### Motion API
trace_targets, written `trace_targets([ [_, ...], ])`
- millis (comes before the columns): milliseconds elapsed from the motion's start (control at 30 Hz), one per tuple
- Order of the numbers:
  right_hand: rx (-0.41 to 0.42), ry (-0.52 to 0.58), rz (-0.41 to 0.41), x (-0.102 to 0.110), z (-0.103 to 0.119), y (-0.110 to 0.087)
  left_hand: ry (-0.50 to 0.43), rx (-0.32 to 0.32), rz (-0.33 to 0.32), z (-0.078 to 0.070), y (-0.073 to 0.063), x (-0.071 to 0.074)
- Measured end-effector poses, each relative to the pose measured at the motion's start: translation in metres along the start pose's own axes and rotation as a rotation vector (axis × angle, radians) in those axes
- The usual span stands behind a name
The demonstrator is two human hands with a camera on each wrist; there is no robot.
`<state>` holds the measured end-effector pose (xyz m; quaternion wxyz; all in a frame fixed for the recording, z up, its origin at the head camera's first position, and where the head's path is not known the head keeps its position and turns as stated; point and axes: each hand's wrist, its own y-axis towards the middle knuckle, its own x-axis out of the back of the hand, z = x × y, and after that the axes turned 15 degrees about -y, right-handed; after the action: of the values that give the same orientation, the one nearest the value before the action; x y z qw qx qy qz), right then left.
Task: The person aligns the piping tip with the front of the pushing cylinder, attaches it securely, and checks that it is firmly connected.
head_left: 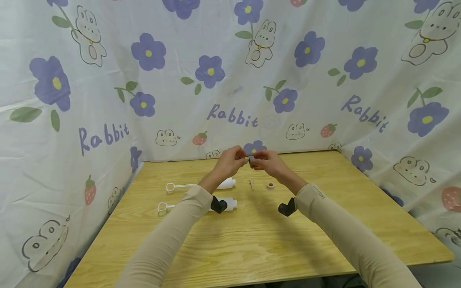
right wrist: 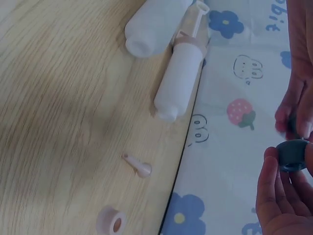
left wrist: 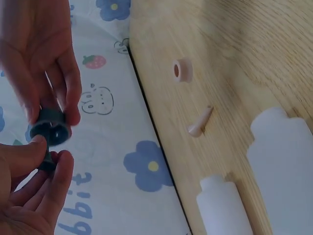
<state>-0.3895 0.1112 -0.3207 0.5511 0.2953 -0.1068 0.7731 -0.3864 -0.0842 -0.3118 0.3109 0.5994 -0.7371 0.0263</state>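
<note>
Teal nozzle (left wrist: 47, 162) points toward teal ring (left wrist: 51, 116); axis seemingly level.

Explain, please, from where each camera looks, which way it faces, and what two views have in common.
Head: on the head, facing forward and down over the table towards the patterned cloth; left hand, right hand and beige sleeves show.
Left wrist: on that wrist, facing the work at the dark ring; both hands show, the left lower.
Right wrist: on that wrist, facing the same work; both hands show, the right lower.
Both wrist views share: dark ring, pale cone, white bottles.
</note>
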Motion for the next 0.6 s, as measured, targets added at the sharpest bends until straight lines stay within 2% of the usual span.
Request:
trace_targets([
  [100,0.005,0.032,-0.003,-0.0038,0.0025,0.0021,-0.049,0.03,-0.017,-0.0006,0.0006,-0.0028],
  [267,0.004,0.053,-0.008,-0.0061,0.006,0.0015,-0.1,0.112,-0.118,0.0026,0.0013,-0.0044],
  [333,0.005,0.051,-0.008,-0.0056,0.0068,0.0013,-0.096,0.123,-0.138,0.0039,0.0026,-0.0039],
  [433,0.0,0.053,-0.012,-0.006,0.007,0.0012,-0.096,0.117,-0.09,0.0046,0.0025,-0.0028],
  [600,0.002,0.007,-0.016,-0.0096,0.0029,0.0013,-0.12,0.097,0.065,0.0063,-0.0013,-0.0027],
])
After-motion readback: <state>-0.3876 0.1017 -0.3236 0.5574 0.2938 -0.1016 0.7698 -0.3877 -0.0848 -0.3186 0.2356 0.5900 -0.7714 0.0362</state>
